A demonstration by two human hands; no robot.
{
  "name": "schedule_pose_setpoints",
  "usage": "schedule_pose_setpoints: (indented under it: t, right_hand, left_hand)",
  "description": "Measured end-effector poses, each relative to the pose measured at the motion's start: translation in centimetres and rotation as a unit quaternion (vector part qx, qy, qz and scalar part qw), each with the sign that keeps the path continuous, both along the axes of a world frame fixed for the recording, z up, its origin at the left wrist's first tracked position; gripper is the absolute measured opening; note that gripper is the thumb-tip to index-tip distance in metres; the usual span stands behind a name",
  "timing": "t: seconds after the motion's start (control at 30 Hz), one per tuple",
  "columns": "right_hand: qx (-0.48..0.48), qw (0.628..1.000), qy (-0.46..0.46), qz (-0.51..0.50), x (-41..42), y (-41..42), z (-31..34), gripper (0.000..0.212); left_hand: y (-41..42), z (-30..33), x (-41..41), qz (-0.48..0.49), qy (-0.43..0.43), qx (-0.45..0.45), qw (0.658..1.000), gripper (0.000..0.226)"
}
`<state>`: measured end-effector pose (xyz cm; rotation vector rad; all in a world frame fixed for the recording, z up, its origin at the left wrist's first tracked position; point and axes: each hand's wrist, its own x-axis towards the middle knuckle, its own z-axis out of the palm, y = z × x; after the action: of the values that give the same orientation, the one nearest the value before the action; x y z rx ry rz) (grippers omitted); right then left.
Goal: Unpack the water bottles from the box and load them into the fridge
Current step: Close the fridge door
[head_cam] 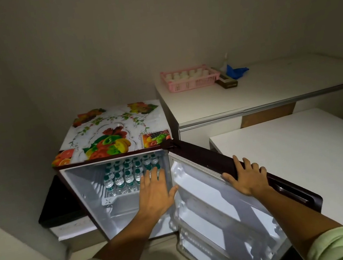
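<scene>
Small fridge (78,183) stands open on the floor, dark red door (226,161) swung out to the right. A fruit-print cover (113,134) lies over the fridge top.

Water bottles (126,174), green caps and green labels, stand upright in tight rows on the upper shelf (118,199), packed from the back wall toward the shelf's front edge. Compartment below the shelf shows only white liner. Door racks (210,202) are white; contents not discernible.

Left hand (155,190) reaches into the fridge opening at the right end of the shelf, fingers straight and spread, grasping nothing; fingertips lie at the front-right bottles, contact cannot be confirmed. Right hand (247,176) rests on the top edge of the door, fingers draped over the outer side, thumb on the inner side, holding the edge. Pale green sleeves at both forearms.

White counter (282,86) behind the door: pink basket (190,79) of white-capped containers near its back-left corner, a dark box (226,81) just beside the basket's right end, blue plastic (236,71) touching that box. A second white counter (314,153) stands to the right of the door. The box named in the task is not identifiable.
</scene>
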<state>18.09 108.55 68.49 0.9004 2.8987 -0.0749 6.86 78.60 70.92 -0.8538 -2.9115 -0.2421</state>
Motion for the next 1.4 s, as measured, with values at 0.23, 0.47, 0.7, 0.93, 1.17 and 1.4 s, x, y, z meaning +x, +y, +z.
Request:
schedule_pose_setpoints:
  t: [0.23, 0.47, 0.7, 0.93, 1.17, 1.4]
  right_hand:
    - [0.018, 0.999, -0.024, -0.015, 0.4, -1.4, -0.3, 0.093]
    - [0.006, 0.998, -0.034, -0.044, 1.1, -4.7, -0.1, 0.099]
    - [-0.004, 0.996, -0.047, -0.070, 1.9, -10.2, 0.4, 0.103]
    - [-0.039, 0.995, -0.072, -0.063, 2.7, -15.9, 0.8, 0.109]
    - [-0.043, 0.994, -0.097, 0.002, 2.9, -21.1, 0.5, 0.109]
    - [-0.040, 0.987, -0.142, 0.065, 2.2, -26.0, 0.9, 0.102]
  left_hand:
    - [-0.9, -0.5, 1.5, -0.008, -0.013, -0.004, 1.000, 0.080]
    - [-4.5, -0.3, 2.1, -0.031, -0.010, 0.002, 0.999, 0.078]
    - [-9.7, -0.9, 2.7, -0.043, -0.019, 0.016, 0.999, 0.078]
    - [-14.4, -1.9, 3.5, -0.043, -0.034, 0.018, 0.998, 0.079]
    - [-17.9, -2.9, 4.8, -0.056, -0.034, 0.048, 0.997, 0.079]
    - [-19.8, -3.4, 6.0, -0.039, -0.049, 0.058, 0.996, 0.078]
